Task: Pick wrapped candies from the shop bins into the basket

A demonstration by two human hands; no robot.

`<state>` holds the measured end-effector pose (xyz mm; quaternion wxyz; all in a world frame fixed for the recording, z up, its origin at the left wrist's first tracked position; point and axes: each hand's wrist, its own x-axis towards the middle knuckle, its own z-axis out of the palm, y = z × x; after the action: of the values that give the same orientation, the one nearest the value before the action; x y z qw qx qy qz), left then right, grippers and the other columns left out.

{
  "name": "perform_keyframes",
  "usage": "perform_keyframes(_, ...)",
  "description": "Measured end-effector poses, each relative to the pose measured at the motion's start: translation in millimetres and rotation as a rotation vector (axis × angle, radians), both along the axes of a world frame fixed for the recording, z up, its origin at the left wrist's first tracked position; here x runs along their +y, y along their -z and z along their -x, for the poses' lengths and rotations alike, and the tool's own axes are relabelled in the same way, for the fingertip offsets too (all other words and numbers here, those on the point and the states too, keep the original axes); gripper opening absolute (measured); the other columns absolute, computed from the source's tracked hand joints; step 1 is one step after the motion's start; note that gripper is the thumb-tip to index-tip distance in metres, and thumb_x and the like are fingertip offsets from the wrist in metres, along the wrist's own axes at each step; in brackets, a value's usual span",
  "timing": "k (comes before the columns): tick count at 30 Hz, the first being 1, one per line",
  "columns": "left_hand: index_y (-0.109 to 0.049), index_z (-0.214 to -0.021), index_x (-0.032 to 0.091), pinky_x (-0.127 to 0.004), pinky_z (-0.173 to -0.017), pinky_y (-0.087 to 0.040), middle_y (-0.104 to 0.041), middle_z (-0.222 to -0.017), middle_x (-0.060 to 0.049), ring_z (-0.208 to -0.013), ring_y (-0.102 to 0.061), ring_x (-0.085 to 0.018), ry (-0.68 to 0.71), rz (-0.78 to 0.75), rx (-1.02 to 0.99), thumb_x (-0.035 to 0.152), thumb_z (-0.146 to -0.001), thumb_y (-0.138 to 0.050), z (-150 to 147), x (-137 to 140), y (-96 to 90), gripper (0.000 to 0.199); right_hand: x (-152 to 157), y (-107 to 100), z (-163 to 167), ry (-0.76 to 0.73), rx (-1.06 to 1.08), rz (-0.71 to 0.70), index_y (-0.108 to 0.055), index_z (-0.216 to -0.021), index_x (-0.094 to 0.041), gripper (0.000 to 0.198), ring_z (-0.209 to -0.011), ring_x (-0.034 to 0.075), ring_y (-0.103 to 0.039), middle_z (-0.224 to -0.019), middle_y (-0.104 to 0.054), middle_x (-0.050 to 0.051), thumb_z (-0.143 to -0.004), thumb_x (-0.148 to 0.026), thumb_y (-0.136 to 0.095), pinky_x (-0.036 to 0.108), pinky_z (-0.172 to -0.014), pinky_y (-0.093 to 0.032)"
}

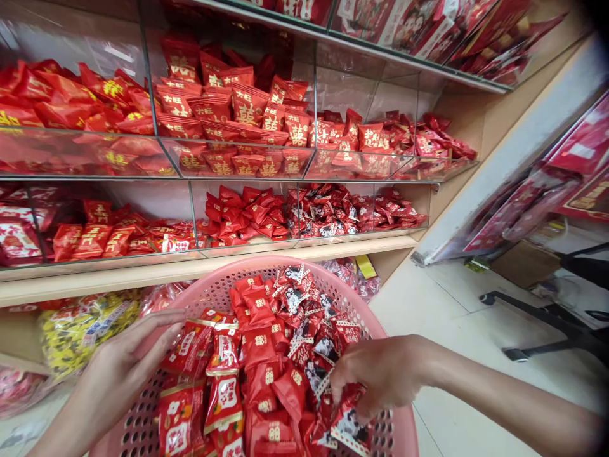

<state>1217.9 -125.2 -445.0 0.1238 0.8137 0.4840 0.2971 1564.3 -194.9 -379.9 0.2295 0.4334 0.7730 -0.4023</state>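
Observation:
A pink perforated plastic basket [397, 416] stands before me, filled with small wrapped sweets sorted in bands. My right hand [375, 374] is down in its right side, fingers curled on red, black and white sweet packets [349, 422]; its fingertips are partly hidden. At the basket's left rim lies my left hand [124, 362], fingers stretched out, holding nothing, close to red packets with orange and white prints [181, 412]. Plain red packets with gold double characters [261, 343] fill the middle. More black-and-red packets [304, 311] are heaped towards the back right.
Behind the basket, glass-fronted shelves [247, 251] hold piles of red sweets in compartments. A yellow bag of sweets [90, 330] sits low on the left. On the right are a pale tiled floor [457, 393], a black chair base [537, 324] and a cardboard box [523, 270].

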Motion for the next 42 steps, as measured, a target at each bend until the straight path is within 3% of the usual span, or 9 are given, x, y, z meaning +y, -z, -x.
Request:
perform_keyframes(6, -0.062, -0.102, 0.026, -0.019, -0.089, -0.043, -0.068, -0.105, 0.002, -0.097, -0.062, -0.013, 0.017, 0.004, 0.003, 0.044, -0.083, -0.049, 3.9, 0.8, 6.3, 0.03, 1.2, 9.9, 1.5, 0.016, -0.013, 0.008, -0.064, -0.11, -0.016, 0.039, -0.077, 0.018, -0.055, -0.087, -0.062, 0.004, -0.071, -0.014, -0.062, 0.025, -0.058, -0.037)
perform_keyframes(15, -0.06, -0.105, 0.026, -0.022, -0.095, -0.038, -0.065, -0.111, 0.003, -0.104, -0.058, -0.015, 0.009, 0.105, 0.003, 0.044, -0.084, -0.048, 6.2, 0.3, 7.3, 0.03, -1.3, 9.3, 8.4, -0.05, -0.025, -0.159, -0.068, -0.08, -0.018, 0.025, -0.069, 0.015, -0.052, -0.066, -0.056, -0.001, -0.064, -0.001, -0.061, 0.024, -0.052, -0.028)
perform_keyframes(19, -0.06, -0.104, 0.026, -0.022, -0.094, -0.039, -0.065, -0.11, 0.003, -0.103, -0.058, -0.015, 0.003, 0.103, -0.01, 0.045, -0.083, -0.048, 6.4, -0.1, 7.6, 0.03, 1.8, 1.7, 6.9, 0.069, 0.109, -0.225, -0.067, -0.079, -0.017, 0.027, -0.068, 0.012, -0.053, -0.069, -0.06, 0.0, -0.067, 0.004, -0.055, 0.023, -0.057, -0.034)
perform_keyframes(25, -0.061, -0.105, 0.029, -0.021, -0.096, -0.038, -0.066, -0.11, 0.006, -0.104, -0.059, -0.014, -0.012, 0.082, -0.019, 0.045, -0.083, -0.05, 10.2, 1.0, 15.3, 0.029, 25.6, -15.8, -12.3, 0.349, 0.424, -0.132, -0.066, -0.084, -0.016, 0.012, -0.058, 0.01, -0.056, -0.068, -0.063, 0.0, -0.079, -0.016, -0.055, 0.02, -0.052, -0.042)
perform_keyframes(27, -0.062, -0.104, 0.03, -0.019, -0.094, -0.04, -0.066, -0.109, 0.007, -0.103, -0.059, -0.014, -0.026, 0.074, -0.023, 0.045, -0.083, -0.049, 10.5, 0.9, 17.4, 0.029, 46.5, -19.9, -28.2, 0.43, 0.49, -0.275, -0.065, -0.085, -0.016, 0.014, -0.057, 0.01, -0.058, -0.069, -0.064, 0.001, -0.081, -0.023, -0.054, 0.02, -0.05, -0.044)
perform_keyframes(29, -0.063, -0.102, 0.031, -0.019, -0.091, -0.042, -0.068, -0.107, 0.008, -0.1, -0.061, -0.014, -0.038, 0.07, -0.029, 0.047, -0.083, -0.049, 10.2, 0.9, 18.8, 0.029, 74.8, -19.5, -48.2, 0.509, 0.49, -0.538, -0.065, -0.083, -0.016, 0.014, -0.06, 0.011, -0.06, -0.071, -0.066, 0.002, -0.08, -0.025, -0.055, 0.021, -0.053, -0.046)
perform_keyframes(33, -0.066, -0.098, 0.031, -0.02, -0.088, -0.046, -0.069, -0.102, 0.007, -0.096, -0.063, -0.015, -0.062, 0.023, -0.038, 0.049, -0.081, -0.05, 9.1, 1.2, 19.9, 0.029, 139.3, -5.0, -87.7, 0.756, 0.227, -0.997, -0.067, -0.079, -0.016, 0.011, -0.066, 0.015, -0.062, -0.07, -0.068, 0.002, -0.075, -0.018, -0.057, 0.022, -0.061, -0.047)
perform_keyframes(36, -0.066, -0.097, 0.032, -0.019, -0.087, -0.048, -0.07, -0.1, 0.007, -0.093, -0.065, -0.014, -0.051, -0.014, -0.032, 0.047, -0.081, -0.049, 7.3, 0.9, 18.6, 0.028, 178.7, 10.5, -104.9, 0.853, 0.158, -1.11, -0.07, -0.079, -0.015, 0.014, -0.08, 0.02, -0.064, -0.081, -0.07, 0.007, -0.071, -0.015, -0.058, 0.025, -0.074, -0.046)
perform_keyframes(42, -0.068, -0.094, 0.031, -0.019, -0.083, -0.05, -0.071, -0.097, 0.006, -0.09, -0.066, -0.014, -0.019, -0.061, -0.014, 0.044, -0.082, -0.049, 2.4, -1.8, 10.5, 0.027, 216.4, 36.8, -109.8, 0.895, 0.177, -1.078, -0.07, -0.082, -0.012, 0.017, -0.067, 0.017, -0.062, -0.069, -0.069, 0.005, -0.07, -0.018, -0.06, 0.023, -0.062, -0.046)
